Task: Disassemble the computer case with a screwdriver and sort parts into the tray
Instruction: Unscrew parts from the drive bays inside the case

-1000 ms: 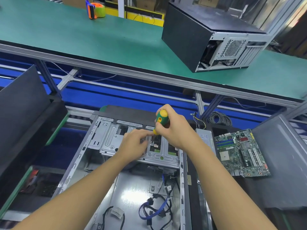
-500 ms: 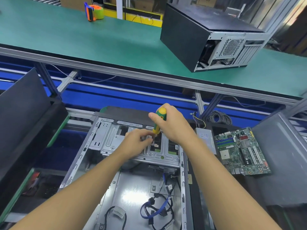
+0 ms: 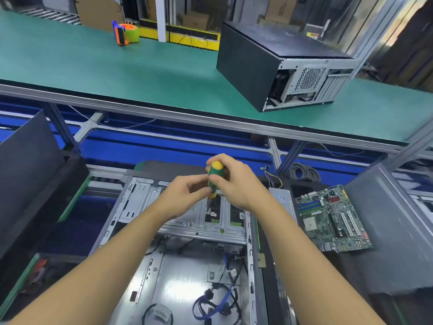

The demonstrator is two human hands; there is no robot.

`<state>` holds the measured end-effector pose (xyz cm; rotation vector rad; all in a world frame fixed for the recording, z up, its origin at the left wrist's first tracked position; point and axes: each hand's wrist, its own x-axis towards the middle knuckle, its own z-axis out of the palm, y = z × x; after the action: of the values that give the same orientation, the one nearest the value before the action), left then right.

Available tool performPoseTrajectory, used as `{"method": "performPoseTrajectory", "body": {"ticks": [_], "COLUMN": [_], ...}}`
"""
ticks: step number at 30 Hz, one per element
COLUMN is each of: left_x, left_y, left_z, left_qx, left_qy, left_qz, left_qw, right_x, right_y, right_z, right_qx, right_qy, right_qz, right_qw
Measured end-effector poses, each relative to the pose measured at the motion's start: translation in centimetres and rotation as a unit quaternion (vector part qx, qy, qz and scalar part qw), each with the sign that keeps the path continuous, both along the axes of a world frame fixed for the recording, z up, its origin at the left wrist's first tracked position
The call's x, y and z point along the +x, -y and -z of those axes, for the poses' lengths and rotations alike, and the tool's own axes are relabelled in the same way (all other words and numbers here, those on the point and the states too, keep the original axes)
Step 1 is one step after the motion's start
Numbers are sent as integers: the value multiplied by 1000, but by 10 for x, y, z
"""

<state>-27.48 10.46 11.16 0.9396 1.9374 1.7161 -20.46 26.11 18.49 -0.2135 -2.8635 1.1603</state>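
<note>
An open computer case (image 3: 138, 261) lies flat in front of me, its silver drive cage (image 3: 187, 224) at the far end and loose blue and black cables (image 3: 215, 306) on its floor. My right hand (image 3: 236, 181) grips a green and yellow screwdriver (image 3: 214, 177), held upright with its tip down on the drive cage. My left hand (image 3: 185, 195) pinches the lower end of the screwdriver's handle, just above the shaft. A removed green motherboard (image 3: 332, 219) lies to the right of the case.
A second black computer case (image 3: 276, 66) rests on the green belt (image 3: 93, 66) beyond, with an orange and green tape dispenser (image 3: 126, 32) far back. Dark panels stand at left (image 3: 25, 165) and a grey panel at right (image 3: 386, 226). A coiled cable (image 3: 302, 172) lies behind the motherboard.
The screwdriver has risen a little and stands more upright. My left hand moved up from the drive cage to the lower end of the handle.
</note>
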Motion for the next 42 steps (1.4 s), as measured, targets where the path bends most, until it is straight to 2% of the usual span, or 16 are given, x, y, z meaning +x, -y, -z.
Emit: {"method": "performPoseTrajectory", "body": {"ticks": [4, 9, 12, 16, 20, 23, 29, 35, 39, 42], "left_x": [4, 12, 9, 7, 12, 13, 15, 7, 3, 6], "left_y": [-2, -15, -17, -9, -7, -11, -21, -19, -11, -11], "left_z": [-1, 3, 4, 4, 6, 7, 3, 1, 2, 0], "left_qx": [-19, -63, -60, -48, -54, -73, -96, -76, -54, -42], "left_qy": [-24, -101, -105, -77, -73, -104, -104, -130, -108, -85], "left_qz": [-48, -116, -145, -98, -111, -134, -167, -112, -47, -65], "left_qw": [998, 986, 982, 991, 990, 983, 976, 982, 992, 993], "right_x": [2, 0, 0, 6, 8, 7, 9, 11, 15, 15], "right_y": [8, 26, 34, 31, 28, 30, 30, 22, 17, 17], "right_z": [-4, -4, -7, -9, -13, -15, -12, -14, -16, -15], "right_qx": [5, 54, 23, -20, -39, -43, 8, 7, -62, -96], "right_qy": [10, -19, -41, -43, -22, 0, -94, -90, -79, -69], "right_qz": [-12, 81, 95, 70, 41, 27, 133, 95, 63, 51], "right_qw": [1000, 995, 994, 996, 998, 999, 987, 991, 993, 992]}}
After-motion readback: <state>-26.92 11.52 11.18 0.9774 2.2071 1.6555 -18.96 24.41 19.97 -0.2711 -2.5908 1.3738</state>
